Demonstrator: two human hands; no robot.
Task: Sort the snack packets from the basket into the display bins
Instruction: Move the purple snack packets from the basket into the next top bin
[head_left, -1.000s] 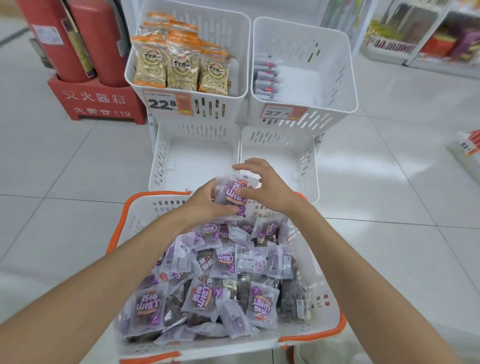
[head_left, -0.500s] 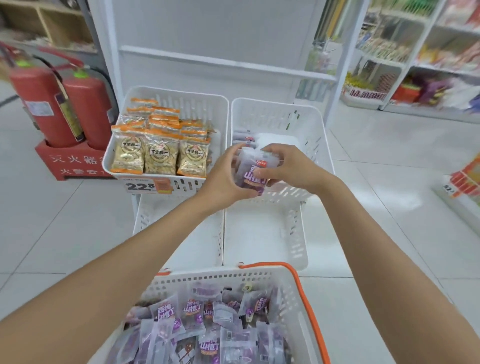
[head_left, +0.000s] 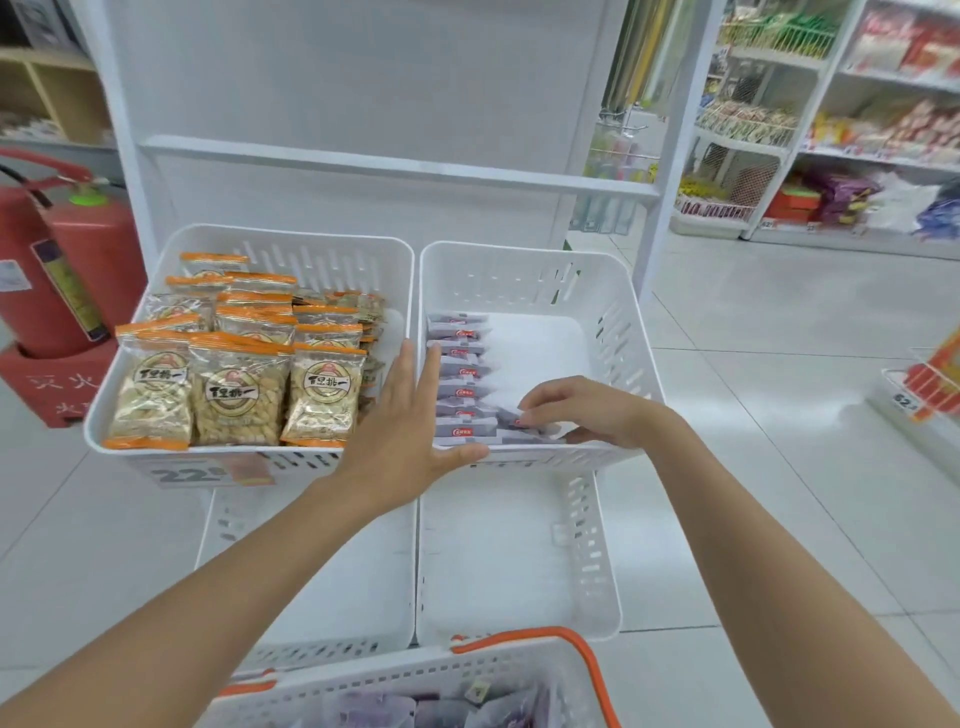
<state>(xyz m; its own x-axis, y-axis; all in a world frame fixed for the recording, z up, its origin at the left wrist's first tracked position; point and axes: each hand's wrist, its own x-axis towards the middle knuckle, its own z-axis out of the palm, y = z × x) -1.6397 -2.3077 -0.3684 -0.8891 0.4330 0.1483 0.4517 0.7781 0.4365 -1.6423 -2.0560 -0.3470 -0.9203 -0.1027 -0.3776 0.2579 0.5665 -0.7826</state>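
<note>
The white basket (head_left: 395, 675) with orange handles sits at the bottom edge, holding purple snack packets (head_left: 374, 709). In the upper right display bin (head_left: 618, 332) a row of purple packets (head_left: 460, 384) stands along the left wall. My right hand (head_left: 587, 410) is inside this bin at the front, its fingertips pinching the top of a purple packet (head_left: 511, 418) beside the row. My left hand (head_left: 410, 431) is flat with straight fingers, lying over the rims between the two upper bins and holding nothing.
The upper left bin (head_left: 130, 395) is packed with orange-topped nut packets (head_left: 234, 384). Two lower white bins (head_left: 597, 561) stand below. Red fire extinguishers (head_left: 57, 270) stand at left. Store shelves (head_left: 852, 130) with goods line the right, and a white shelf panel (head_left: 363, 130) rises behind.
Both hands carried purple packets from in front of the bins into the upper right bin. My left hand let go and spread flat; my right hand keeps a packet by the row.
</note>
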